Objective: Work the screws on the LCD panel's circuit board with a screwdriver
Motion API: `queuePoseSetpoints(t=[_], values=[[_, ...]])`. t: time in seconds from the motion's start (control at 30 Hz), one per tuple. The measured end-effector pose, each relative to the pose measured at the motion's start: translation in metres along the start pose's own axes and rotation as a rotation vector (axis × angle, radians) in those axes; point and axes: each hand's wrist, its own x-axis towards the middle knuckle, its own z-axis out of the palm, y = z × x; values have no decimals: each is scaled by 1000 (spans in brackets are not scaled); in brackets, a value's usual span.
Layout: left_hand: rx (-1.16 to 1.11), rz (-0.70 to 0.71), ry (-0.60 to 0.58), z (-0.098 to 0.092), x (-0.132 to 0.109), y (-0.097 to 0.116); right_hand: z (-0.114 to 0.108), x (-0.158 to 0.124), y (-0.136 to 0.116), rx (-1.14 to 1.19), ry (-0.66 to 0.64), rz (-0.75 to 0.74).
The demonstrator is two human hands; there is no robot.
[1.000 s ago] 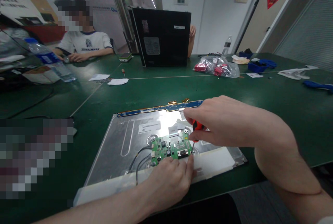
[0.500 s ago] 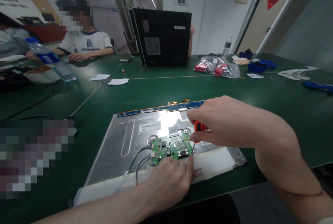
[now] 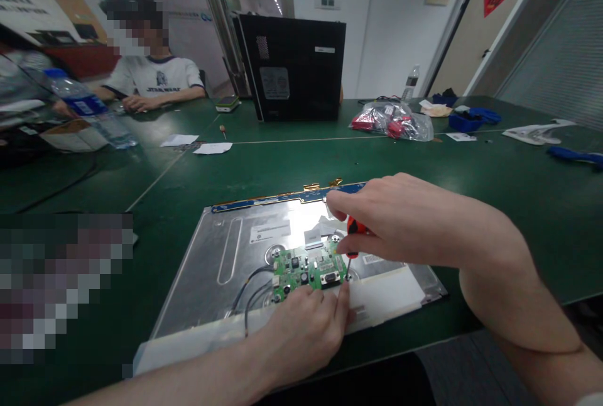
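Observation:
My right hand (image 3: 386, 220) is closed round the red and black handle of a screwdriver (image 3: 357, 227), its fingers partly hiding the handle. The shaft points down at the lower right corner of a green circuit board (image 3: 308, 264), where a screw seems to sit; the contact is too small to make out. My left hand (image 3: 311, 318) lies along the board's front edge, index finger stretched out to the screwdriver's tip and the other fingers bent. Beneath the board is a metal-backed display panel (image 3: 211, 249) with a blue circuit strip (image 3: 264, 200) along its far edge.
Dark cables (image 3: 247, 290) run from the board's left side. A black computer case (image 3: 294, 70) stands across the green table. Beyond the panel are a bag of red items (image 3: 393, 122), paper scraps (image 3: 213, 148) and a water bottle (image 3: 92, 107). Another person (image 3: 153, 79) sits at the far left.
My right hand has shifted slightly left, its index finger and thumb now reaching further past the handle. The screwdriver stands a little more upright. My left hand has stayed in place.

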Motion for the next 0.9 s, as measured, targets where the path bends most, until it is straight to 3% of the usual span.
queuePoseSetpoints(t=[0.23, 0.5, 0.73, 0.9], values=[[3, -17, -13, 2, 0, 1, -2, -9, 0, 120, -36, -151], [1, -1, 1, 3, -1, 1, 2, -1, 1, -34, 37, -13], [2, -20, -5, 2, 0, 2, 0, -8, 0, 69, -15, -144], [11, -5, -4, 2, 0, 1, 2, -4, 0, 4, -5, -75]])
